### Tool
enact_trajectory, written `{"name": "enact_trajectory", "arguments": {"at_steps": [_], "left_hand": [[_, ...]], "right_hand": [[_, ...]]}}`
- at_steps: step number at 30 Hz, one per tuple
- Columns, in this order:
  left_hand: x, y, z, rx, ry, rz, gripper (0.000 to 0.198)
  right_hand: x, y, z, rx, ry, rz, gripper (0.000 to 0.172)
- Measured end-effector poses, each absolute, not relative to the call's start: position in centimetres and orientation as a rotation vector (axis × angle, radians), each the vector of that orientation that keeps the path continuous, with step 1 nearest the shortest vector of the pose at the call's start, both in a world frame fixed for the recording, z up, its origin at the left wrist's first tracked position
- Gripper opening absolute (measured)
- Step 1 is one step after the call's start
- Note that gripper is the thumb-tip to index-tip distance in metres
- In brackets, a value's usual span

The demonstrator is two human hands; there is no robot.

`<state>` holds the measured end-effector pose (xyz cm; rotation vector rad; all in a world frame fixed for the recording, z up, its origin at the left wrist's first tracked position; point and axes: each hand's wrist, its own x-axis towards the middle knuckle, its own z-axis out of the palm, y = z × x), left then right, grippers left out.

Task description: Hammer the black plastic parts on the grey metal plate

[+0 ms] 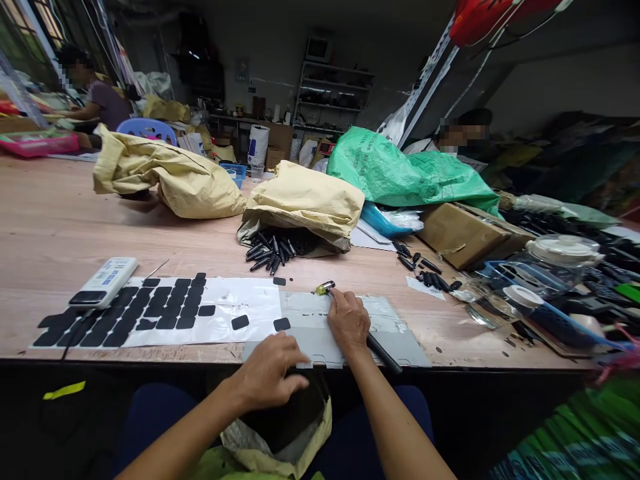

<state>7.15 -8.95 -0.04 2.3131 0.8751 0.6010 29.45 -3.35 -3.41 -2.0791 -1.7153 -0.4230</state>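
Observation:
My right hand (349,321) is closed around a small hammer (384,353), resting over the grey taped mat (410,343) at the table's front edge. The hammer's head, with a metal part and a yellow-green face, sticks out beyond my fingers, and its black handle runs back toward me. My left hand (273,372) hovers at the table edge above an open sack (320,433) in my lap. Its thumb stands apart from the bent fingers, and nothing shows between them. Left of the mat lies a white sheet (217,313) with rows of black rounded square pads (167,313).
A paper sack (307,200) spills black tubular parts (273,252) at mid-table. A white electronic device (105,283) sits on the sheet's left end. Rightward are more black pieces (433,280), a cardboard box (470,233) and clear jars (563,260). Two people work beyond the table.

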Motion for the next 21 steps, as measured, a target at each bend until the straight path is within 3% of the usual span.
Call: {"name": "enact_trajectory", "arguments": {"at_steps": [5,10,17,21], "left_hand": [[9.8,1.2,1.0,2.095,1.526,1.016,0.024],[11.0,8.1,0.1,2.058,1.96,0.799,0.022],[10.3,7.0,-0.7,2.131,1.96,0.776,0.012],[10.7,4.2,-0.6,2.268,1.569,0.863,0.013]], "right_hand": [[29.5,-3.3,-3.4,-2.08,-1.712,-0.419,0.03],[29.6,-3.2,-3.4,-2.077,-1.712,-0.391,0.03],[29.3,-3.2,-3.2,-2.111,-1.694,-0.375,0.03],[29.3,-3.2,-3.1,-2.122,-1.682,-0.363,0.03]]}}
